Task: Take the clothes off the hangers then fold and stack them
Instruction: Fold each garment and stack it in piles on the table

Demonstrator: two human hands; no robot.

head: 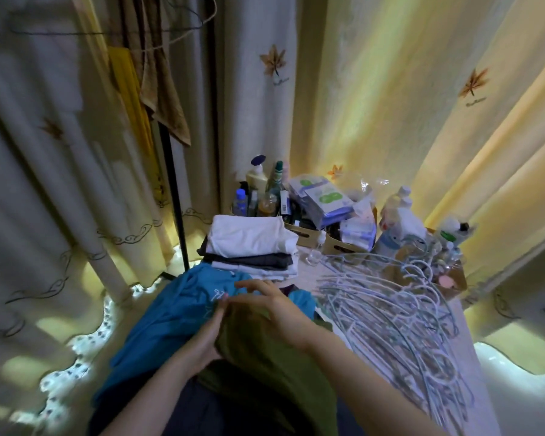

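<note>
Nearest, the soft, matte olive-green garment [265,366] lies half folded over the person's lap and the surface [309,272] edge. The left hand [206,335] presses its near-left fold, fingers [217,313] straight and pressed together. The right hand [276,311] rests on top, fingers [252,286] lightly spread. Under the olive-green garment, to its left, a limp teal T-shirt [170,316] hangs off the edge; tugging the olive cloth could drag it to the floor. Right of the garment lies a tangle of thin, pale, curved hangers [390,316], whose hooks could snag a sleeve. Beyond it stands the neat folded stack [252,247], white cotton uppermost, and a careless drop could topple it.
</note>
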